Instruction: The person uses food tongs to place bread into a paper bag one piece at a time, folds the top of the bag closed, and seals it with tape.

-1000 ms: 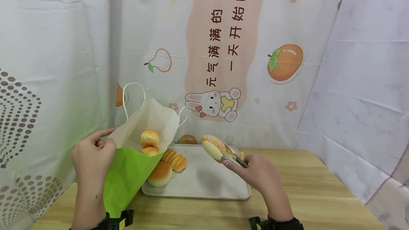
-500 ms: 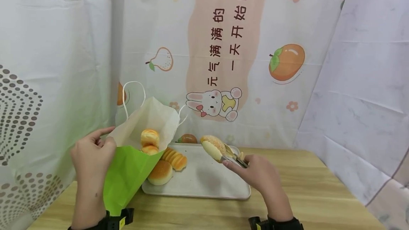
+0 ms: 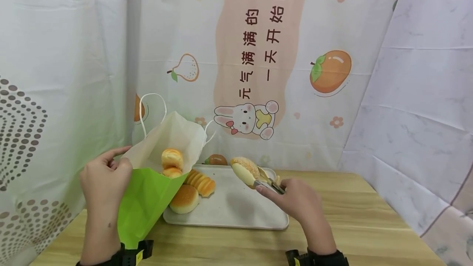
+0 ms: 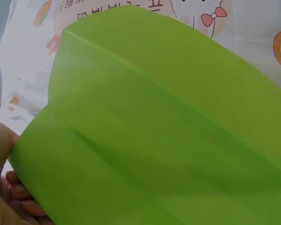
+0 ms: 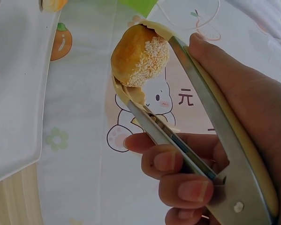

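Note:
My left hand (image 3: 107, 175) pinches the rim of a green paper bag (image 3: 148, 200) and holds its mouth spread toward the right. Two small bread rolls (image 3: 172, 158) show inside against the cream lining. In my right hand (image 3: 299, 198) is a pair of metal tongs (image 5: 201, 108) with pale yellow tips, thumb on one arm and fingers curled round the other. Between the tips sits a sesame-topped bun (image 5: 140, 56), raised above the tray (image 3: 240, 212). In the left wrist view the bag's green side hides most of the surroundings.
A round bun (image 3: 184, 199) and a ridged, sliced-looking bread (image 3: 201, 183) lie on the tray's left side, right by the bag. White string handles (image 3: 153, 95) stand up from the bag. A printed curtain (image 3: 295, 143) hangs behind the wooden table (image 3: 354, 212).
Almost nothing differs. Both hands, the bag and the gripped bun keep their places, apart from a slight shift of the whole head view.

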Demonstrator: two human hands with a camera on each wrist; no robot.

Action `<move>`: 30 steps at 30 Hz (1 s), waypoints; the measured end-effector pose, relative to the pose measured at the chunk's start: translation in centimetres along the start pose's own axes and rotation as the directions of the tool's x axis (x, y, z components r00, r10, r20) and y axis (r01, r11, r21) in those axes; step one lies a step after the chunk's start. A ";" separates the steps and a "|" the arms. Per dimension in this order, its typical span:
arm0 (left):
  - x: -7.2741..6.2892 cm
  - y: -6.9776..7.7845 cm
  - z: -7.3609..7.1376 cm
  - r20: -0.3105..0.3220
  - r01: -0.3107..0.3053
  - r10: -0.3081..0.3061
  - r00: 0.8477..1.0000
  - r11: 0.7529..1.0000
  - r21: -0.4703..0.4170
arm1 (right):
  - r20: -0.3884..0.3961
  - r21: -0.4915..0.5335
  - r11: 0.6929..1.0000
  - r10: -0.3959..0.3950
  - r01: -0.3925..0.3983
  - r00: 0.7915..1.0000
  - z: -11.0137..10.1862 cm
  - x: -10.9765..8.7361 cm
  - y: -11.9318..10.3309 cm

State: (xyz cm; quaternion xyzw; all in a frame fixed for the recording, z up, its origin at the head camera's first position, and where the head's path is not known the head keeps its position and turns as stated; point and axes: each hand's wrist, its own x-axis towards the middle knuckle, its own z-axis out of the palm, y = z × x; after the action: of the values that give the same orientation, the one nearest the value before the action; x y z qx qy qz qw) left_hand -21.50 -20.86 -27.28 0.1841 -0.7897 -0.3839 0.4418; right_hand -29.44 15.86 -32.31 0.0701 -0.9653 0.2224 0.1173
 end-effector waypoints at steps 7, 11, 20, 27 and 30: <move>-0.1 0.0 0.2 0.009 0.008 -0.008 1.000 1.000 -0.005 | -0.001 -0.006 1.000 -0.002 0.002 1.000 -0.3 0.1 0.2; -0.1 0.0 0.2 0.005 0.001 -0.001 1.000 1.000 0.005 | -0.001 -0.001 1.000 0.000 0.000 1.000 -0.3 0.0 0.2; -0.2 0.4 0.3 -0.007 -0.029 0.029 1.000 0.999 0.015 | 0.007 0.012 1.000 0.016 -0.016 1.000 0.0 0.0 0.2; -0.3 0.2 0.2 0.006 0.017 -0.017 1.000 1.000 0.009 | -0.003 0.015 1.000 0.001 -0.001 1.000 -0.2 0.0 0.1; -0.2 0.3 0.3 0.006 0.005 -0.005 1.000 1.000 0.017 | -0.003 0.019 1.000 0.001 -0.001 1.000 -0.1 -0.1 0.2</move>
State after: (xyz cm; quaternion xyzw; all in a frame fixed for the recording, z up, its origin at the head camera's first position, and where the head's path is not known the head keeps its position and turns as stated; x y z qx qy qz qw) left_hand -21.62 -20.46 -27.23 0.1886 -0.7939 -0.3787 0.4368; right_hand -29.34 16.11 -32.32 0.0703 -0.9630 0.2319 0.1181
